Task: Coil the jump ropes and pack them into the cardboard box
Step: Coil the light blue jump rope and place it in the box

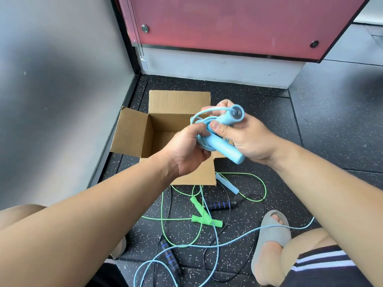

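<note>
A light blue jump rope [224,147] hangs coiled in both my hands above the right side of the open cardboard box [136,135]. My right hand [248,135] grips its two blue handles, thumb pressed across them. My left hand [186,150] pinches the blue cord loops beside the handles. On the floor below lie a green jump rope [204,219], a black jump rope with blue-banded handles [170,257], and another pale blue jump rope [227,183], their cords tangled together.
The box stands on speckled black rubber flooring [321,121] in a corner, grey wall [62,90] to the left and a red panel [228,23] behind. My foot in a grey slide sandal [271,230] rests at lower right near the loose cords.
</note>
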